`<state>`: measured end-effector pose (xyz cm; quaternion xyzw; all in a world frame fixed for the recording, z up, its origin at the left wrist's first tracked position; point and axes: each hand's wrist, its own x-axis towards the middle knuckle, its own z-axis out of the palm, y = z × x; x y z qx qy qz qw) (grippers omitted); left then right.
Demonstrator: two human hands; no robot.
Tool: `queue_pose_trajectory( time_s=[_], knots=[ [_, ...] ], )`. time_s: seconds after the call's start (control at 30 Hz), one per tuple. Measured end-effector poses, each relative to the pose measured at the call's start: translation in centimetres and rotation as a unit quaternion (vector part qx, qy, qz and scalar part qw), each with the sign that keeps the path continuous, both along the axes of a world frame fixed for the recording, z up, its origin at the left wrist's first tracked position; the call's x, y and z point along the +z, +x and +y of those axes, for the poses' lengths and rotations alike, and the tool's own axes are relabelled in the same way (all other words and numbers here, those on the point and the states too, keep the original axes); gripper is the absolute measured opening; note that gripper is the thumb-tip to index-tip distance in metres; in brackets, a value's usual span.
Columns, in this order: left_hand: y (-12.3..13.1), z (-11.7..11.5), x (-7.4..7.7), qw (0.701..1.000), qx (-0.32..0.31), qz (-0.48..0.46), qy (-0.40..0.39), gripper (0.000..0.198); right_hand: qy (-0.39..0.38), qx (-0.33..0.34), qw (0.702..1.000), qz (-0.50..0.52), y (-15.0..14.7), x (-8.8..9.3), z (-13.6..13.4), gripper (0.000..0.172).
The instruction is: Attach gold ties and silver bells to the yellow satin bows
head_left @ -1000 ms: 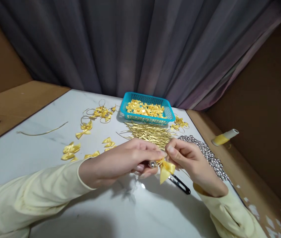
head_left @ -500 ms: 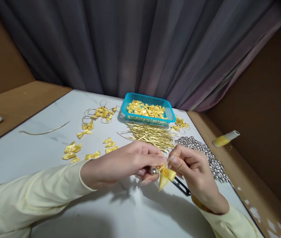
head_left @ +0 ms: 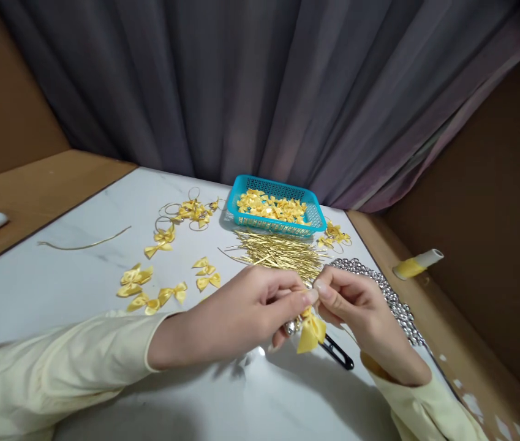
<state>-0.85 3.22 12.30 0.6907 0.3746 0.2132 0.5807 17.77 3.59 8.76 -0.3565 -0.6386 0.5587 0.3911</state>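
Pinched between thumb and fingers of my left hand (head_left: 245, 309) is a yellow ribbon bow (head_left: 312, 334), hanging just below the fingertips. A round silver bead (head_left: 291, 327) sits beside the bow, partly covered by my fingers. My right hand (head_left: 363, 312) is closed too, its thumb and forefinger tips meeting my left thumb above the bow. It pinches a thin gold cord (head_left: 348, 332), mostly hidden, whose loose end shows under the palm. Beneath the hands a black tool handle (head_left: 340, 354) with a slot lies on the white table; its other end is out of sight.
Behind my hands lies a pile of gold cords (head_left: 282, 252), then a blue basket (head_left: 231, 205) of yellow bows. Silver beads (head_left: 397, 300) spread at the right. Loose bows (head_left: 135, 278) and looped bows (head_left: 193, 211) lie left. A yellow-and-white tube (head_left: 418, 264) rests on the right ledge.
My fingertips have drawn closer together above the bow. The bow and bead have shifted slightly, and the cord's loose end now shows below my right hand. The view has moved a little.
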Motion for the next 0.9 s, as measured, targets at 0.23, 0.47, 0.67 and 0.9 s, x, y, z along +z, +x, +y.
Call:
queue_pose_trajectory(
  time_s=[0.23,0.47,0.67,0.9],
  knots=[
    [0.2,-0.1,0.0,0.993,0.026,0.051,0.104,0.032,0.031,-0.032,0.999,0.009,-0.1,-0.6,-0.2,0.028],
    [0.2,-0.7,0.3,0.971,0.026,0.072,0.225,0.031,0.116,-0.081,0.989,-0.034,-0.3,-0.1,-1.3,0.028],
    [0.1,-0.9,0.4,0.965,0.021,0.074,0.251,0.029,0.091,-0.092,0.992,0.007,-0.7,-0.3,-1.8,0.028],
    [0.0,-1.2,0.3,0.974,-0.005,0.05,0.219,0.028,0.024,-0.048,0.994,0.096,-1.0,-0.9,-1.7,0.025]
  ],
)
